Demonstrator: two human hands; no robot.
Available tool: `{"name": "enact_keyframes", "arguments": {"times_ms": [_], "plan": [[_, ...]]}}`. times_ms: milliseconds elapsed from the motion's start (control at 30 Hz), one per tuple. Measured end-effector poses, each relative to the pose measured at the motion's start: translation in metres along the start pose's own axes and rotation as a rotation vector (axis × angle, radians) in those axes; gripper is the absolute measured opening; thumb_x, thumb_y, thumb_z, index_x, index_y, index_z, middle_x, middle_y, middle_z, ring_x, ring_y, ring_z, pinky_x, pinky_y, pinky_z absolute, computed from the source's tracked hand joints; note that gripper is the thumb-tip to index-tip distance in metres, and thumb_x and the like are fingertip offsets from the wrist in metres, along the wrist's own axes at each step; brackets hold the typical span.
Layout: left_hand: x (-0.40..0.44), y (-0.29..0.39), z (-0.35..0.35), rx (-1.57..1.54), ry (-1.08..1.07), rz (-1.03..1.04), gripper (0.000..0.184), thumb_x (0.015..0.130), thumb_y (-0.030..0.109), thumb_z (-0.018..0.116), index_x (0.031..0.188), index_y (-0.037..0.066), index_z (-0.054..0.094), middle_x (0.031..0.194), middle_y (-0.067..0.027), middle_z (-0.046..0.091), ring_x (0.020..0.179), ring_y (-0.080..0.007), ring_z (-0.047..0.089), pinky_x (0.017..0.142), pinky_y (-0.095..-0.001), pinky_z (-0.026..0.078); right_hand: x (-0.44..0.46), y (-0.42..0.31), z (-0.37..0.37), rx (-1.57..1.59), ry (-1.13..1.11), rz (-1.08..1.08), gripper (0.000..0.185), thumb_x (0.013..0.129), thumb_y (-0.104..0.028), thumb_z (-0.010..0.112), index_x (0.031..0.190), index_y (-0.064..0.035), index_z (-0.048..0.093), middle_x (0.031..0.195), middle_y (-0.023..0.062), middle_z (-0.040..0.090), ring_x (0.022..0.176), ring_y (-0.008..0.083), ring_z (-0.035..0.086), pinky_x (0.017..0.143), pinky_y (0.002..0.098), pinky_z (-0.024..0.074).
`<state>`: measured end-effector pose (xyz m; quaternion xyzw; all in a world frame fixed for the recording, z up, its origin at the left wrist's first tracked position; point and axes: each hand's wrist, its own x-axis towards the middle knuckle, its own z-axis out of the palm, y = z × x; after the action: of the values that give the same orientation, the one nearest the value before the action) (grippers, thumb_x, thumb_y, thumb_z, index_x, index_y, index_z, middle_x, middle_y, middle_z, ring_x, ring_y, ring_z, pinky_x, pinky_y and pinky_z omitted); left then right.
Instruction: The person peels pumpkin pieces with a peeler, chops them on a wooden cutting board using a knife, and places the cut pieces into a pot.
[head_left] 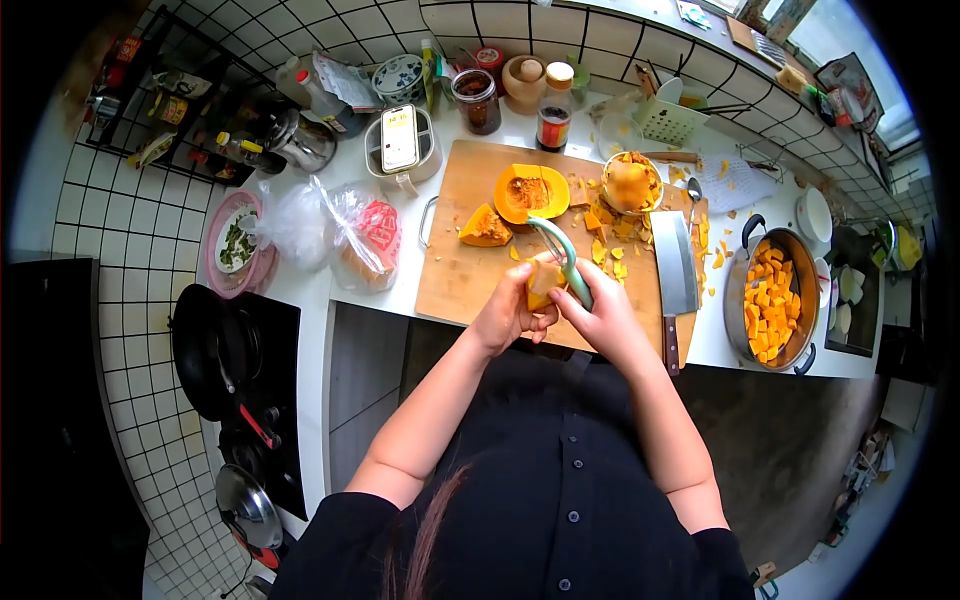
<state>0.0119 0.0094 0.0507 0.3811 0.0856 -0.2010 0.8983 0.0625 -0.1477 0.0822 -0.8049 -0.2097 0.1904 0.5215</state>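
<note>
My left hand (512, 312) is closed around a pumpkin piece (543, 284) just above the front part of the cutting board (455, 270). My right hand (600, 312) grips a peeler (572, 270) with a light green handle, its head lying over the piece. Behind them on the board rest a halved pumpkin (548, 193) with its hollow showing and a smaller pumpkin wedge (484, 227). Bits of peel (615, 262) are scattered to the right. A cleaver (674, 262) lies at the board's right side, its dark handle toward me.
At right stands a pot (735, 300) of pumpkin chunks. A bowl (650, 203) heaped with pumpkin scraps sits at the board's back. Jars and a sauce bottle (553, 110) line the wall. Plastic bags (365, 240) lie left, beyond them a wok (205, 350) on the stove.
</note>
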Motion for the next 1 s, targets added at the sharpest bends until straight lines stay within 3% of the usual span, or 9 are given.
{"name": "enact_keyframes", "arguments": {"times_ms": [100, 200, 433, 500, 533, 633, 667, 800, 1000], "plan": [[-0.001, 0.001, 0.001, 0.047, 0.007, 0.016, 0.06, 0.094, 0.052, 0.032, 0.136, 0.009, 0.037, 0.089, -0.003, 0.054, 0.062, -0.0079, 0.046, 0.044, -0.0189, 0.042, -0.001, 0.002, -0.004, -0.001, 0.006, -0.101, 0.035, 0.083, -0.014, 0.065, 0.115, -0.0055, 0.057, 0.075, 0.0143, 0.06, 0.066, 0.029, 0.06, 0.064, 0.0339, 0.0484], [-0.003, 0.008, 0.016, 0.261, 0.143, -0.001, 0.048, 0.094, 0.048, 0.038, 0.12, 0.008, 0.049, 0.082, -0.0009, 0.052, 0.063, -0.0072, 0.048, 0.046, -0.0188, 0.041, -0.001, -0.001, -0.009, 0.035, -0.025, -0.066, 0.033, 0.082, -0.016, 0.066, 0.111, -0.0039, 0.058, 0.072, 0.0119, 0.059, 0.062, 0.0233, 0.059, 0.061, 0.0324, 0.0478], [0.004, 0.003, 0.016, 0.051, 0.06, 0.035, 0.044, 0.093, 0.035, 0.039, 0.123, 0.006, 0.051, 0.084, -0.0007, 0.052, 0.06, -0.0066, 0.042, 0.048, -0.0192, 0.036, -0.003, 0.005, -0.015, -0.005, -0.028, 0.003, 0.03, 0.084, -0.02, 0.065, 0.107, -0.0028, 0.058, 0.069, 0.0099, 0.055, 0.06, 0.0169, 0.055, 0.058, 0.0306, 0.0447], [0.007, -0.002, 0.015, 0.0, 0.079, 0.108, 0.046, 0.092, 0.033, 0.039, 0.126, 0.006, 0.049, 0.086, -0.0016, 0.052, 0.06, -0.0068, 0.04, 0.048, -0.0191, 0.035, -0.003, 0.01, -0.003, 0.182, 0.158, -0.017, 0.026, 0.088, -0.021, 0.061, 0.106, -0.0028, 0.057, 0.069, 0.0099, 0.055, 0.061, 0.017, 0.054, 0.059, 0.0302, 0.044], [0.008, 0.002, 0.016, -0.047, 0.01, 0.123, 0.044, 0.089, 0.031, 0.046, 0.127, 0.007, 0.046, 0.093, -0.0036, 0.054, 0.063, -0.008, 0.04, 0.051, -0.0185, 0.034, -0.003, 0.011, 0.0, 0.275, 0.251, -0.027, 0.024, 0.09, -0.021, 0.058, 0.105, -0.0027, 0.056, 0.069, 0.0099, 0.055, 0.061, 0.0171, 0.054, 0.059, 0.0299, 0.0436], [0.009, 0.002, 0.018, 0.052, 0.071, 0.21, 0.046, 0.085, 0.016, 0.055, 0.128, 0.007, 0.045, 0.093, -0.0027, 0.053, 0.064, -0.0079, 0.041, 0.052, -0.0184, 0.034, -0.009, 0.005, -0.017, 0.402, 0.011, 0.154, 0.022, 0.095, -0.022, 0.051, 0.104, -0.0018, 0.054, 0.073, 0.0116, 0.056, 0.065, 0.0181, 0.056, 0.062, 0.0306, 0.0441], [0.008, 0.004, 0.019, 0.0, 0.068, 0.207, 0.051, 0.08, -0.004, 0.055, 0.129, 0.005, 0.042, 0.091, -0.0029, 0.051, 0.067, -0.005, 0.044, 0.054, -0.0182, 0.038, -0.012, -0.001, -0.019, 0.306, 0.018, 0.11, 0.021, 0.095, -0.02, 0.049, 0.101, -0.0007, 0.055, 0.073, 0.0148, 0.058, 0.066, 0.023, 0.058, 0.061, 0.0332, 0.0446], [0.011, 0.005, 0.024, 0.31, 0.225, 0.275, 0.046, 0.085, 0.0, 0.06, 0.128, 0.004, 0.042, 0.099, -0.0022, 0.055, 0.084, -0.0079, 0.054, 0.071, -0.0228, 0.047, -0.017, -0.014, -0.013, 0.186, -0.005, 0.011, 0.022, 0.095, -0.021, 0.05, 0.095, -0.0002, 0.056, 0.071, 0.0189, 0.06, 0.065, 0.0331, 0.06, 0.059, 0.0366, 0.0454], [0.011, 0.015, 0.024, 0.359, 0.188, 0.238, 0.048, 0.082, 0.0, 0.06, 0.127, 0.005, 0.044, 0.097, -0.0002, 0.054, 0.087, -0.0079, 0.054, 0.077, -0.0228, 0.047, -0.015, -0.021, -0.016, 0.131, -0.057, -0.005, 0.022, 0.093, -0.021, 0.051, 0.092, 0.0003, 0.056, 0.074, 0.0192, 0.062, 0.069, 0.0348, 0.062, 0.06, 0.0383, 0.0463]]}}
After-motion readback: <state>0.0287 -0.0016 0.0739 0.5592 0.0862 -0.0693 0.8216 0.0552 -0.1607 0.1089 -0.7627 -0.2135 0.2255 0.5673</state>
